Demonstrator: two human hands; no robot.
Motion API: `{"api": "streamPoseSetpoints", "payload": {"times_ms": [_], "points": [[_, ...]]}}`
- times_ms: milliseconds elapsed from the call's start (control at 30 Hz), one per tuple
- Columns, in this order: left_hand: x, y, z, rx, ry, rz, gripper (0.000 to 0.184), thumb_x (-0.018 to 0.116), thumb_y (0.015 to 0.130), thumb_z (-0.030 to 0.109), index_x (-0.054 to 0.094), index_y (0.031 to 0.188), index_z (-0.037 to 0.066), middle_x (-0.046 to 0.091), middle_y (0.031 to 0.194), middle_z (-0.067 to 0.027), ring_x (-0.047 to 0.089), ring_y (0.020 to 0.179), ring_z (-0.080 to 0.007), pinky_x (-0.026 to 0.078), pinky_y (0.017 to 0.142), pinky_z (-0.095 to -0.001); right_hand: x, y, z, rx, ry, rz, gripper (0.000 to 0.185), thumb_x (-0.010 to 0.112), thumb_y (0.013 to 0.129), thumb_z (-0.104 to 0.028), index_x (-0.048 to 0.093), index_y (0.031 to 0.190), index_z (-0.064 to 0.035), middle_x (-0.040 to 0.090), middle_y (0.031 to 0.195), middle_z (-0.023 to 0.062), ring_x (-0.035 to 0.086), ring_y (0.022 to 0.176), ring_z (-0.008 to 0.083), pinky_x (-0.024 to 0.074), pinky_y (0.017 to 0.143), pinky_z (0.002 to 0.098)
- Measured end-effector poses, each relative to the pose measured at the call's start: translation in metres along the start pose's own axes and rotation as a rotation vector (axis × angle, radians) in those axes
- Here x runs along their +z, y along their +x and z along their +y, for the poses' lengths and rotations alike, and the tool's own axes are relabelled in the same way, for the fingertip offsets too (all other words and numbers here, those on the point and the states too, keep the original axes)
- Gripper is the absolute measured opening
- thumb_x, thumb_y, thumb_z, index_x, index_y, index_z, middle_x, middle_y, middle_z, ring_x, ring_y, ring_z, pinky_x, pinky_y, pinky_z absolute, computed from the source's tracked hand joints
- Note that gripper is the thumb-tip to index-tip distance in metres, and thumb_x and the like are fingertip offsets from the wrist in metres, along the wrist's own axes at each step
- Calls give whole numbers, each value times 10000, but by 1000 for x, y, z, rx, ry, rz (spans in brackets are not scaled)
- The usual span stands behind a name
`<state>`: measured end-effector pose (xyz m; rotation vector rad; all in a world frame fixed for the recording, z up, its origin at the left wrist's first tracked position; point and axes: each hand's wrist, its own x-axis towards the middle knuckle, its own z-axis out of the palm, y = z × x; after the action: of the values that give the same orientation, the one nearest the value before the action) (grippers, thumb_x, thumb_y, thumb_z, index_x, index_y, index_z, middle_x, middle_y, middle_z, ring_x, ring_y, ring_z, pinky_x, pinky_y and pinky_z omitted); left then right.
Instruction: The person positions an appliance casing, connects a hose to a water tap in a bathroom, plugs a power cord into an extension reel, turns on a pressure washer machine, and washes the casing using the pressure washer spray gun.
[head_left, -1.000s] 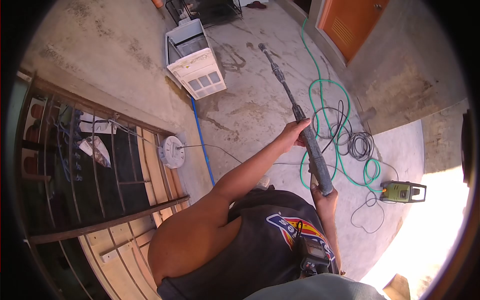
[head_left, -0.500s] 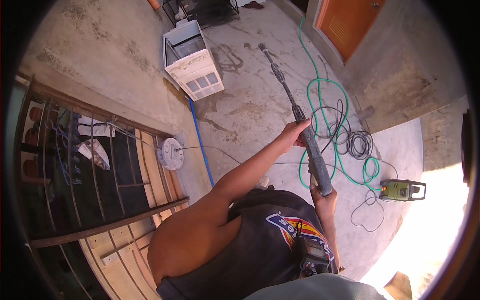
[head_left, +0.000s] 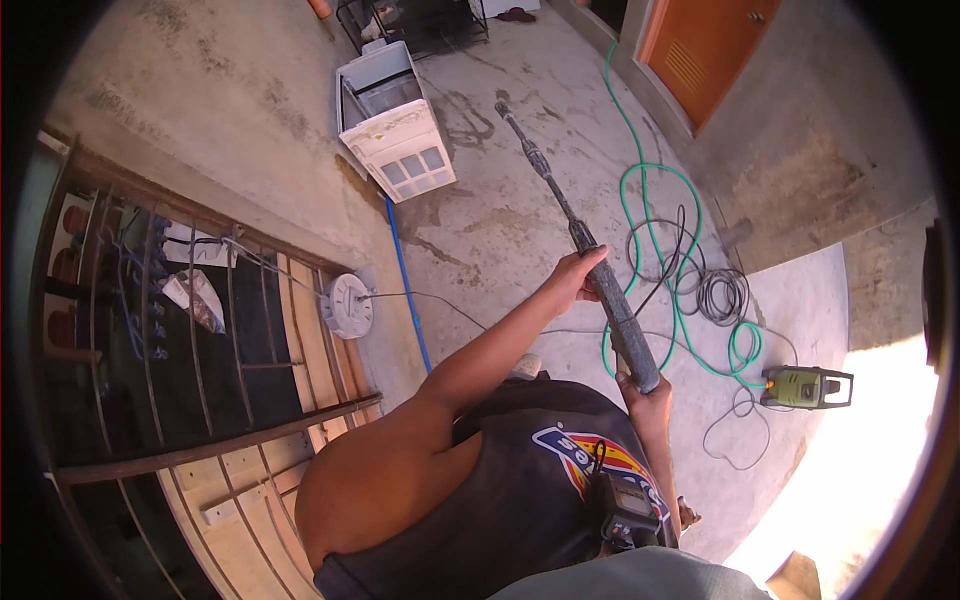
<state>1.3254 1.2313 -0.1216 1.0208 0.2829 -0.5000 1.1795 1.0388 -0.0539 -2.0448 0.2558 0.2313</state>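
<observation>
A long dark pressure washer gun [head_left: 622, 318] slants away from my body, its nozzle end pointing up and to the left over the concrete floor. My left hand [head_left: 578, 276] is closed around the front part of its body, below the thin lance. At the rear, my right hand [head_left: 648, 398] is wrapped around the grip; some of those fingers are hidden behind the gun. Ahead of the nozzle stands a white appliance casing [head_left: 402, 150], open at the top, near the left wall.
A green pressure washer [head_left: 808, 387] sits on the floor at right. Loops of green hose [head_left: 640, 165] and a coiled black hose [head_left: 722, 293] lie beside it. A blue pipe [head_left: 405, 285] and a round white cord reel [head_left: 348, 306] are left, near a barred window [head_left: 215, 460].
The gun's nozzle end has swung a little left and down, toward the white casing. Both hands keep their hold, and the view has shifted slightly.
</observation>
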Motion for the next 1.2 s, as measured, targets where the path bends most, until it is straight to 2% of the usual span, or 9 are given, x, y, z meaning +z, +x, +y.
{"api": "streamPoseSetpoints", "payload": {"times_ms": [467, 933, 1200], "points": [[2, 5, 0, -6, -23, -45, 397, 573, 818, 472, 515, 873, 83, 603, 746, -59, 633, 642, -188, 540, 596, -341, 6, -3, 2, -54, 9, 46, 278, 690, 739, -192, 620, 891, 31, 629, 716, 95, 569, 675, 137, 457, 645, 298], [18, 10, 0, -45, 20, -88, 410, 589, 808, 471, 516, 885, 74, 596, 749, -61, 625, 631, -182, 534, 583, -334, 7, -16, 0, 24, 49, 122, 292, 681, 742, -179, 624, 941, 26, 621, 739, 75, 553, 703, 125, 448, 668, 289], [20, 4, 6, 8, 19, -92, 404, 589, 809, 467, 514, 891, 78, 592, 750, -54, 626, 632, -176, 530, 574, -322, 8, -15, 6, 31, 65, 114, 297, 687, 741, -180, 616, 937, 31, 615, 746, 65, 545, 710, 120, 446, 672, 284]]}}
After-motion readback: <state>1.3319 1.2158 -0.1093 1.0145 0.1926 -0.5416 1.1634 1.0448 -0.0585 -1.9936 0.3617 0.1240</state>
